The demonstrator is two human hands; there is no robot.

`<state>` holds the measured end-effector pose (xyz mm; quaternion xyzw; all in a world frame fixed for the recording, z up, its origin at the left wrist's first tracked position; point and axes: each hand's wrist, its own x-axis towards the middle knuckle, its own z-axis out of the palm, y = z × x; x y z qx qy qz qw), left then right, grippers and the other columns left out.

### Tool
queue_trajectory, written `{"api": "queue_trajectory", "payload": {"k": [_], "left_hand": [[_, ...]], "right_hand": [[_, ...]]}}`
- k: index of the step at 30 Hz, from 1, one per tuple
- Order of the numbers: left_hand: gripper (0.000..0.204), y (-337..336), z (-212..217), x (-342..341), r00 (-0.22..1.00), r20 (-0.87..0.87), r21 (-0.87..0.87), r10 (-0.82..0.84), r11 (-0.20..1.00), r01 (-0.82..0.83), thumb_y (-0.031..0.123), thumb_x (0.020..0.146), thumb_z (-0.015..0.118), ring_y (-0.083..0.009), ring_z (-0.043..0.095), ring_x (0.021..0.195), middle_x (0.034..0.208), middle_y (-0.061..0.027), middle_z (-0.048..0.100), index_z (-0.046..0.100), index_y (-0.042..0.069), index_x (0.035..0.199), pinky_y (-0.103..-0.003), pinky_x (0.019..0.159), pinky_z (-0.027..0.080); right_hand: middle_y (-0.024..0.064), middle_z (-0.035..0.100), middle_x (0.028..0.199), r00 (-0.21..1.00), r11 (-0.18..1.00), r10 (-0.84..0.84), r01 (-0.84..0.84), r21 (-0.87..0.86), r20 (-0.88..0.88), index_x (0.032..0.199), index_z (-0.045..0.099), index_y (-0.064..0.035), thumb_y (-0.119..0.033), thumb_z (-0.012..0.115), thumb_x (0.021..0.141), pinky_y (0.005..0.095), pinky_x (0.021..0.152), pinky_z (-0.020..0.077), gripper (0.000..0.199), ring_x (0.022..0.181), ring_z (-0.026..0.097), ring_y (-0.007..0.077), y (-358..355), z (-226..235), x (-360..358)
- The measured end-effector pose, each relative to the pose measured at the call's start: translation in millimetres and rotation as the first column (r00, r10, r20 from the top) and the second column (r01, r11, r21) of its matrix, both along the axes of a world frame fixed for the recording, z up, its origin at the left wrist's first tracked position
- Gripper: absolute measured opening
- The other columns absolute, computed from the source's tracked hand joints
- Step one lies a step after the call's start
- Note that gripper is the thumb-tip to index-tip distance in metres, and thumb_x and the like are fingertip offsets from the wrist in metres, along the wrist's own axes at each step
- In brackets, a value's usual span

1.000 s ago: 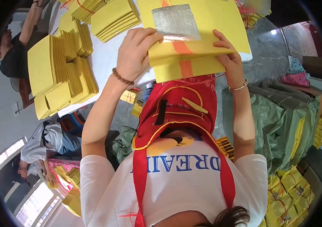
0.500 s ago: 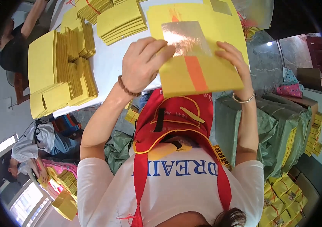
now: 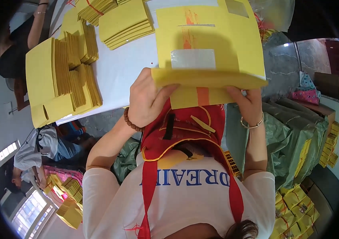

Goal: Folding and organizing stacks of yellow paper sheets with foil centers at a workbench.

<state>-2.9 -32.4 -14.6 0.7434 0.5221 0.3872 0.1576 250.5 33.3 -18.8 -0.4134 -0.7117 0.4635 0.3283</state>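
Note:
Both of my hands hold a yellow paper sheet (image 3: 185, 99) by its sides at the table's near edge. The sheet is bent, with a fold running crosswise and an orange stripe (image 3: 203, 96) on the part hanging below. My left hand (image 3: 147, 95) grips the left end, thumb on the near face. At the right end my right hand (image 3: 249, 103) pinches it with the thumb in front. Beyond the fold lie flat yellow sheets (image 3: 225, 51) with orange smears and a clear window patch (image 3: 193, 59); whether that patch belongs to the held sheet I cannot tell.
Stacks of folded yellow paper pieces (image 3: 42, 75) cover the table's left side, with another stack (image 3: 123, 22) farther back. The table (image 3: 119, 71) is white. Green wrapped bundles (image 3: 287, 135) stand at right. Two other people (image 3: 38, 147) are at left; yellow bundles lie lower right.
The held sheet was tilted up with its shiny window facing me; now it is bent into a crosswise fold. Both hands have moved down a little, and the right thumb has come to the front.

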Motion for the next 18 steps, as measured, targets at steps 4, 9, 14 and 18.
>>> {"api": "queue_trajectory", "payload": {"k": [4,9,14,18], "left_hand": [[0.018,9,-7,6,0.935,0.274,-0.318,0.224,0.939,-0.132,0.009,0.084,0.058,-0.0209,0.054,0.072,0.08,-0.0113,0.059,0.06,0.002,0.1,-0.029,0.063,0.044],[0.02,14,-11,10,0.818,0.474,-0.433,0.326,0.895,-0.105,0.016,0.089,0.056,-0.0088,0.049,0.063,0.073,-0.0065,0.059,0.059,0.001,0.101,-0.025,0.058,0.041],[0.021,20,-8,9,0.702,0.608,-0.519,0.37,0.855,0.0,0.014,0.091,0.054,-0.0039,0.051,0.068,0.079,-0.0018,0.062,0.057,-0.003,0.103,-0.021,0.06,0.043],[0.02,23,-4,10,0.565,0.734,-0.513,0.376,0.852,0.1,0.01,0.091,0.054,-0.0049,0.056,0.072,0.083,-0.0028,0.063,0.055,-0.003,0.105,-0.021,0.063,0.046]], "right_hand": [[0.0091,0.066,0.09,1.0,0.992,-0.022,0.02,-0.124,-0.013,0.101,0.061,-0.0007,-0.009,0.064,0.081,0.0272,0.066,0.0465,0.022,0.082,0.061,0.0148,4,4,-7],[0.0083,0.064,0.099,0.984,0.988,-0.117,0.101,-0.118,-0.132,0.121,0.049,-0.0003,-0.008,0.062,0.083,0.0246,0.077,0.0462,0.041,0.088,0.059,0.0116,7,9,-20],[0.0109,0.063,0.102,0.953,0.965,-0.207,0.162,-0.204,-0.221,0.135,0.033,-0.0034,-0.006,0.062,0.083,0.0248,0.08,0.0455,0.06,0.093,0.058,0.0129,0,14,-26],[0.0096,0.062,0.1,0.948,0.979,-0.205,0.2,-0.047,-0.243,0.134,0.036,-0.0038,-0.006,0.061,0.083,0.0235,0.077,0.0458,0.057,0.092,0.058,0.0129,1,7,-26]]}}
